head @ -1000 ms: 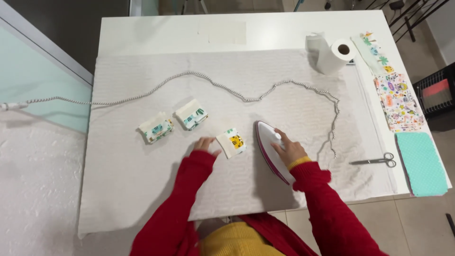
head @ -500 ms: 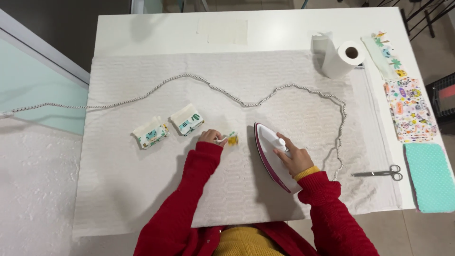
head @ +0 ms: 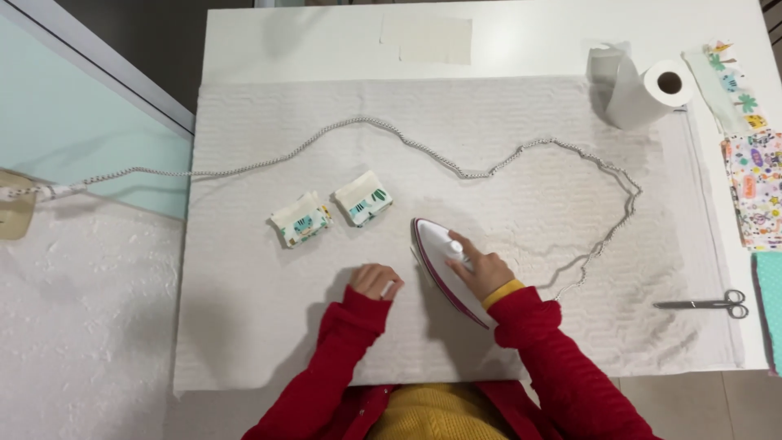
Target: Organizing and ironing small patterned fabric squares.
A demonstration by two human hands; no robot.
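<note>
The right hand grasps the handle of the iron, which stands on the white cloth near the person. The left hand is clenched just left of the iron; what it holds I cannot tell. Two folded pieces lie farther left, and scissors far right.

You wear a red long-sleeved top, its sleeves reaching your left hand and right hand. A yellow cuff edges the right wrist; a mustard-yellow garment shows at bottom centre.
</note>
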